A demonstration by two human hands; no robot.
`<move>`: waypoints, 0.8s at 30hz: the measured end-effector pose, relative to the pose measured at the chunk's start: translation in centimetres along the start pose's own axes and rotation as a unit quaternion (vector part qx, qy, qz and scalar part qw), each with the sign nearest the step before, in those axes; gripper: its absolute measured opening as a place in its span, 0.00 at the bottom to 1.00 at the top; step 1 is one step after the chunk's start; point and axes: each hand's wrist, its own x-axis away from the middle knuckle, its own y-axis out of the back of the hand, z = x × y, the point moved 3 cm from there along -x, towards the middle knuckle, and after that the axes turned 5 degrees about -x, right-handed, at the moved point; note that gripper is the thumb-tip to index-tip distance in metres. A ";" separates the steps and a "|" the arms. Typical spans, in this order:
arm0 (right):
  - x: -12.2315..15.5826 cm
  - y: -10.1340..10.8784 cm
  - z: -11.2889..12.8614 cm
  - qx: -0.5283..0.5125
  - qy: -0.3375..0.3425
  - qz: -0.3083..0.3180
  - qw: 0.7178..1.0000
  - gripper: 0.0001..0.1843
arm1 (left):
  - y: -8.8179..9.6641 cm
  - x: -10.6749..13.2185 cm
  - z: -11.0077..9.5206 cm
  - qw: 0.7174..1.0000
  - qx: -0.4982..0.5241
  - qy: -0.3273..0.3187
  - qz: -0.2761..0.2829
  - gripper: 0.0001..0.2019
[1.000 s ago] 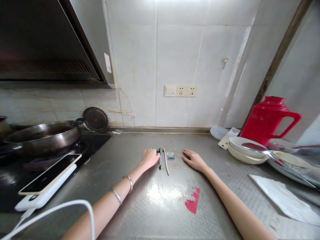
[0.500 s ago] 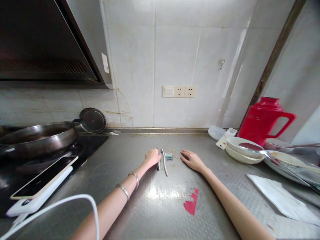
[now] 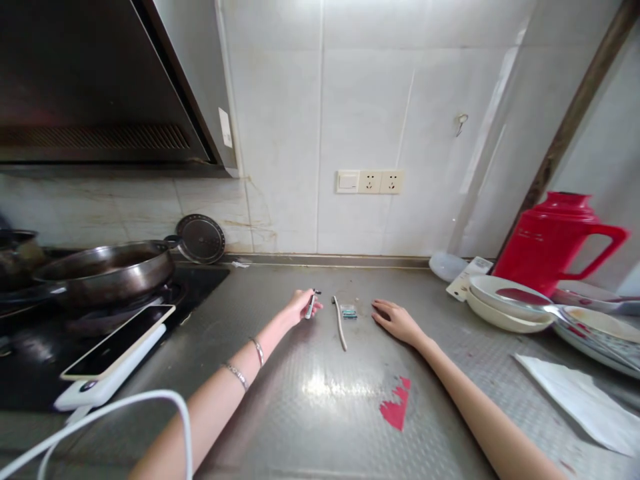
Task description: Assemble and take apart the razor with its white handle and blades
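My left hand [image 3: 299, 305] is closed around a slim razor-shaped tool [image 3: 311, 307], pale along its handle with a short dark crosswise head at the top. It is held just above the metal counter. To the right of that hand lies a thin whitish stick [image 3: 341, 327] with a dark upper end. Beside the stick is a small clear pack with teal items [image 3: 349, 312], too small to make out. My right hand [image 3: 397, 320] rests palm down on the counter, fingers stretched out and holding nothing, a little right of the pack.
A torn red patch [image 3: 397, 404] lies on the counter [image 3: 280, 407] between my forearms. A phone [image 3: 120, 340] on a white power bank with a cable and a pan [image 3: 115, 270] are left. Bowls [image 3: 505, 313], a red thermos [image 3: 555, 240] and white paper [image 3: 575, 400] are right.
My left hand has turned and lifted the razor-shaped tool off the counter, moving left away from the stick. My right hand stays resting. The view has shifted slightly left.
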 end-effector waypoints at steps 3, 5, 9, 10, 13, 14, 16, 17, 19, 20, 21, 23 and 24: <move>0.0 0.1 0.1 -0.005 0.003 -0.003 1.000 0.26 | 0.4 0.0 0.3 0.999 0.032 0.028 0.002 0.10; 0.0 0.1 0.1 -0.007 0.002 -0.002 1.000 0.26 | 0.4 0.0 0.5 0.997 0.050 0.052 0.013 0.12; 0.0 0.0 0.0 -0.003 -0.001 0.001 1.000 0.26 | 0.4 0.0 0.7 0.993 0.070 0.090 0.027 0.16; 0.0 0.0 0.0 -0.001 -0.001 0.001 1.000 0.26 | 0.5 0.0 0.8 0.992 0.074 0.094 0.027 0.16; 0.0 0.0 0.0 0.002 0.002 0.001 1.000 0.27 | 0.5 -0.1 1.0 0.991 0.085 0.102 0.029 0.16; 0.0 0.0 0.0 0.001 0.001 0.000 1.000 0.27 | 0.6 -0.1 1.1 0.990 0.089 0.105 0.032 0.16; 0.0 0.0 0.0 -0.004 -0.003 0.001 1.000 0.26 | 0.5 -0.2 1.3 0.988 0.097 0.113 0.037 0.16; 0.0 0.0 0.0 -0.006 -0.004 0.002 1.000 0.26 | 0.5 -0.3 1.4 0.987 0.099 0.120 0.039 0.16; 0.0 0.0 0.0 -0.007 -0.006 0.003 1.000 0.26 | 0.3 -0.6 1.5 0.985 0.103 0.134 0.041 0.17; 0.0 0.0 -0.1 -0.007 -0.006 0.004 1.000 0.26 | 0.1 -0.7 1.6 0.984 0.103 0.141 0.041 0.17; 0.0 0.0 -0.1 -0.006 -0.006 0.005 1.000 0.26 | 0.0 -0.7 1.7 0.983 0.104 0.146 0.040 0.17; -0.1 0.0 -0.1 -0.003 -0.007 0.006 1.000 0.26 | -0.3 -0.8 1.8 0.982 0.106 0.154 0.038 0.17; -0.1 0.0 -0.1 -0.002 -0.007 0.006 1.000 0.26 | -0.5 -0.7 1.8 0.981 0.106 0.156 0.038 0.17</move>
